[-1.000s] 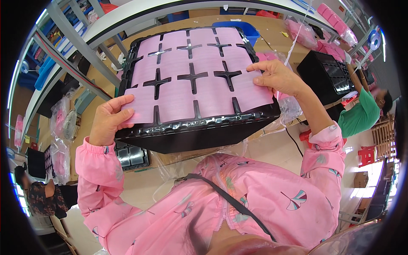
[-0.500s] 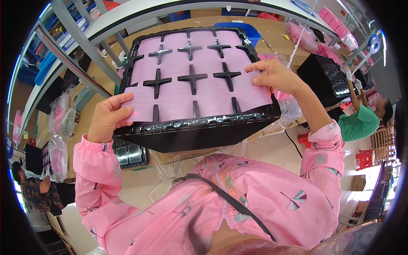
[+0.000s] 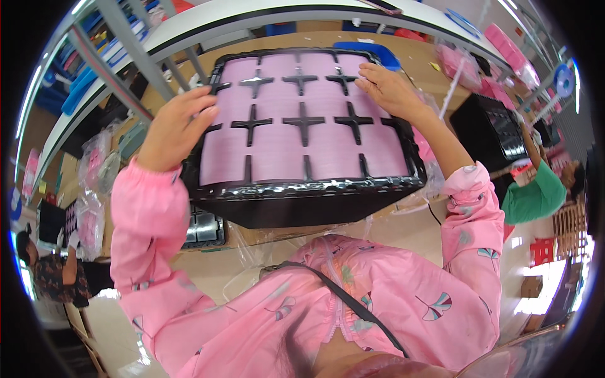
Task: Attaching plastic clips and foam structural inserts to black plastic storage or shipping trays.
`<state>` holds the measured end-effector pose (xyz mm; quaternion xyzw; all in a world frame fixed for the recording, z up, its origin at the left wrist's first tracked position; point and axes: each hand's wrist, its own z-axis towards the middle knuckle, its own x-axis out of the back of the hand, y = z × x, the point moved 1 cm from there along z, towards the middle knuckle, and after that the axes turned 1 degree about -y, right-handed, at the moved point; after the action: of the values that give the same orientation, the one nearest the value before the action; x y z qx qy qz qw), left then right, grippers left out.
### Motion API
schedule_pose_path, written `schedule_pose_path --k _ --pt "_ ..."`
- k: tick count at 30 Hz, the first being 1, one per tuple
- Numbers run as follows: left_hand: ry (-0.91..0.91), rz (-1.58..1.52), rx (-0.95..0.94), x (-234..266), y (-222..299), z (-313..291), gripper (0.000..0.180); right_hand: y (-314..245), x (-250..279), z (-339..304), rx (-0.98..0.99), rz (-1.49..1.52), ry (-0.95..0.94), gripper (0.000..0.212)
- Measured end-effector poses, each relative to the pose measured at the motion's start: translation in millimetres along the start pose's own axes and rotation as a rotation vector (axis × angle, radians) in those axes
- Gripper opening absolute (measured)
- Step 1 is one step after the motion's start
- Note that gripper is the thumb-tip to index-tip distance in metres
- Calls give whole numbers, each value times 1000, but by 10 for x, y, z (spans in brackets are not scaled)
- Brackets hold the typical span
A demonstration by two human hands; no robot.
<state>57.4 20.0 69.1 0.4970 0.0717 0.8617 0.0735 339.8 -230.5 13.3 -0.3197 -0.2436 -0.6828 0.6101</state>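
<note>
A pink sheet [image 3: 274, 162] with cross-shaped gaps lies flat in a black plastic tray [image 3: 411, 165], the top of a deep black stack. Black cross-shaped ridges [image 3: 304, 123] of the tray stand up through the gaps. My left hand [image 3: 178, 126] is at the tray's left rim, fingers stretched out toward the sheet and gripping nothing. Over the right side of the sheet, my right hand [image 3: 392, 93] reaches toward the far right corner with its fingers extended and empty. Whether the fingertips touch the sheet, I cannot tell.
Behind the tray stands a blue bin [image 3: 381, 55] on a brown-topped table. A white shelf [image 3: 252, 26] crosses the far side. Another black tray [image 3: 205, 228] sits low at left. Co-workers are at both sides, one in a green shirt [image 3: 535, 194] by a black stack [image 3: 482, 133].
Both hands have let go of the sheet's near corners and moved away from me along the sides. The sheet's near edge now lies down inside the tray rim.
</note>
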Motion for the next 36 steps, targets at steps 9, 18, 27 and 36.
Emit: schedule_pose_path --k 9,18,27,36 --pt "-320 -64 -9 -640 -542 475 54 254 -341 183 -109 -45 -386 45" --pt "-360 -5 -12 -1103 -790 983 69 437 -403 329 -191 -107 -501 48" --pt "-479 254 116 -1117 -684 1081 79 426 -437 275 -325 -245 -542 73" --pt "-232 284 -82 -998 -709 783 71 252 -150 158 -286 -260 -601 77"
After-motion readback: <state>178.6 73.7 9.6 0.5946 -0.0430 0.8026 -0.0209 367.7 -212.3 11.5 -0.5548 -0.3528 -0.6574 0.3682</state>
